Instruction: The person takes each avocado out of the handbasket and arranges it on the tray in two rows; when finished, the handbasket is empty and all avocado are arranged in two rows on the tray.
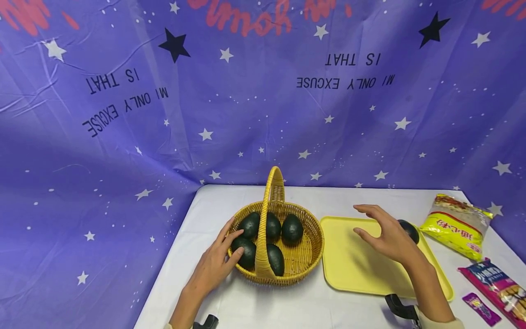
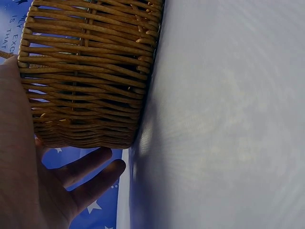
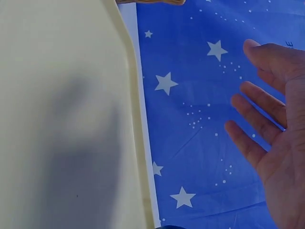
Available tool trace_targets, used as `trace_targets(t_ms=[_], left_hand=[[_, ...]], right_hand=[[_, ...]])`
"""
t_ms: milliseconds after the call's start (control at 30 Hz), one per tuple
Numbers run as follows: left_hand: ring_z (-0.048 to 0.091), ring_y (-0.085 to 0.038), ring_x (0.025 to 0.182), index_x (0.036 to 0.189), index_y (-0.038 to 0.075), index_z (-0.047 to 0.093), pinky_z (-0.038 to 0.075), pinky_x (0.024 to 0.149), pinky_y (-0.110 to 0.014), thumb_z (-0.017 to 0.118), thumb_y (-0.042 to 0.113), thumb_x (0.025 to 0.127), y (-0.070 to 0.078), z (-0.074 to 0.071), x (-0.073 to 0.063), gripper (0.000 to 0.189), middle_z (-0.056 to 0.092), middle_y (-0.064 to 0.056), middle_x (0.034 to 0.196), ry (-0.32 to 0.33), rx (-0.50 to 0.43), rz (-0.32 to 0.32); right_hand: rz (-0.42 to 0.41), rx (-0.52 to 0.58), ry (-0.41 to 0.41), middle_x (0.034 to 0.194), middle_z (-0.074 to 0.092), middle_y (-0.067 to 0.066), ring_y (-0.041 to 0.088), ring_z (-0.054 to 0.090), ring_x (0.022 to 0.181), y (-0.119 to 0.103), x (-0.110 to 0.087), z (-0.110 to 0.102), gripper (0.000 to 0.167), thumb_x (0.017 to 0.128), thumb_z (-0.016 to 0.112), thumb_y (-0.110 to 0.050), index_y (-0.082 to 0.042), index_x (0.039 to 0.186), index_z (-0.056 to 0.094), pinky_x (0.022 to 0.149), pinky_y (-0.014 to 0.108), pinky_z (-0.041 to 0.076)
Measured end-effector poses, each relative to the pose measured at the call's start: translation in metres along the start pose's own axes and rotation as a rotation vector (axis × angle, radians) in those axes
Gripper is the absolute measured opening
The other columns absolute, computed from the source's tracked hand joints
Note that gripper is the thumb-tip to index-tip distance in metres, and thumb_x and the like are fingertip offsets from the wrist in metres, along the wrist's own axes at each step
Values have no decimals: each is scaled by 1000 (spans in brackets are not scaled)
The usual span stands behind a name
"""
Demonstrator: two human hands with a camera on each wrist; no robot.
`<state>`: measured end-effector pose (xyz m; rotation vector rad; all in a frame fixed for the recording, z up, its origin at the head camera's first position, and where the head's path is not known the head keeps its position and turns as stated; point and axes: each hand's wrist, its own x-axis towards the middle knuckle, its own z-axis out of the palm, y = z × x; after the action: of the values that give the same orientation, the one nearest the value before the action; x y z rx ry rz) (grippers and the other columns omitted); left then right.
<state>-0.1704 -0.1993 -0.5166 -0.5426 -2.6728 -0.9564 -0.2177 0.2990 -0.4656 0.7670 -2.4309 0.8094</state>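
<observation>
My left hand lies at the left side of a wicker basket with a tall arched handle, its fingers loosely spread by the rim. In the left wrist view, fingers extend beside the woven wall. Inside the basket are several dark green avocados; my left thumb overlaps the nearest-left one, though contact is unclear. Over a yellow tray hovers my right hand, fingers apart and nothing in them. Partly behind that hand, another avocado sits at the tray's right side.
Right of the tray lie a yellow food bag, a pink and blue snack packet and a small purple packet. A white cloth covers the table. Behind it hangs a purple starred curtain.
</observation>
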Motion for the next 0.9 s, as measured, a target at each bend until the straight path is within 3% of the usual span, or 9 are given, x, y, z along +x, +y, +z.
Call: trace_targets(t_ms=[267, 900], left_hand=[[50, 3, 69, 158, 29, 55, 44, 63, -23, 59, 48, 109, 0, 1, 0, 53, 21, 9, 179, -1, -4, -1], [50, 3, 69, 159, 29, 54, 44, 63, -23, 59, 45, 110, -1, 1, -1, 52, 20, 9, 179, -1, -6, 10]], right_hand=[[8, 1, -8, 139, 68, 0, 25, 65, 120, -6, 5, 5, 71, 85, 91, -6, -18, 149, 63, 106, 7, 34], [-7, 59, -30, 139, 68, 5, 24, 66, 123, -20, 20, 19, 65, 87, 91, -9, -11, 146, 64, 108, 11, 37]])
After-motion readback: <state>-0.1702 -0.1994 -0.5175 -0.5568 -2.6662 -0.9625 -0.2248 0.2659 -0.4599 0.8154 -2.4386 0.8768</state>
